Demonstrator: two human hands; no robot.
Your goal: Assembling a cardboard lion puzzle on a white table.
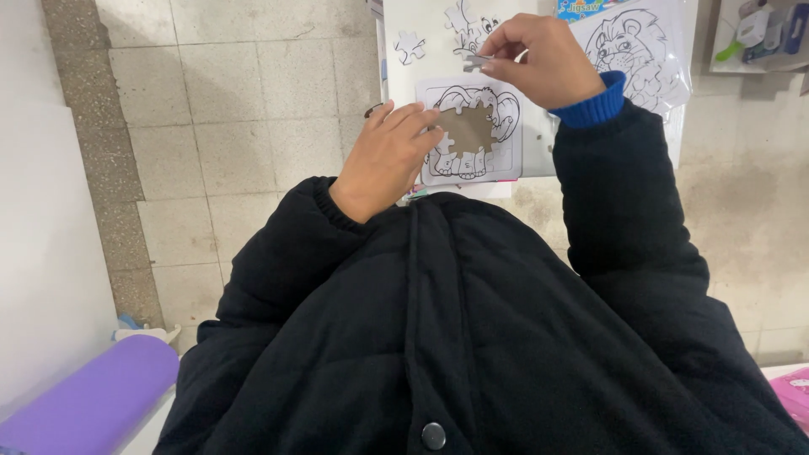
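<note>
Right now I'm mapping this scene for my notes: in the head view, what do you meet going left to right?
Purple rolled mat → left hand on the white elephant-outline puzzle tray → right hand pinching a small white puzzle piece → white lion-outline sheet → pink object at the edge.

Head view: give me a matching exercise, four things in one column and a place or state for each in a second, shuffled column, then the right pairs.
Things:
1. left hand
2. right hand
3. elephant puzzle
4. purple roll

Places or states:
A. lower left corner of the view
B. pinches a loose puzzle piece
C. middle pieces missing, brown backing showing
D. rests flat on the puzzle's left edge

Pairs: 1-D, 2-B, 3-C, 4-A
</note>
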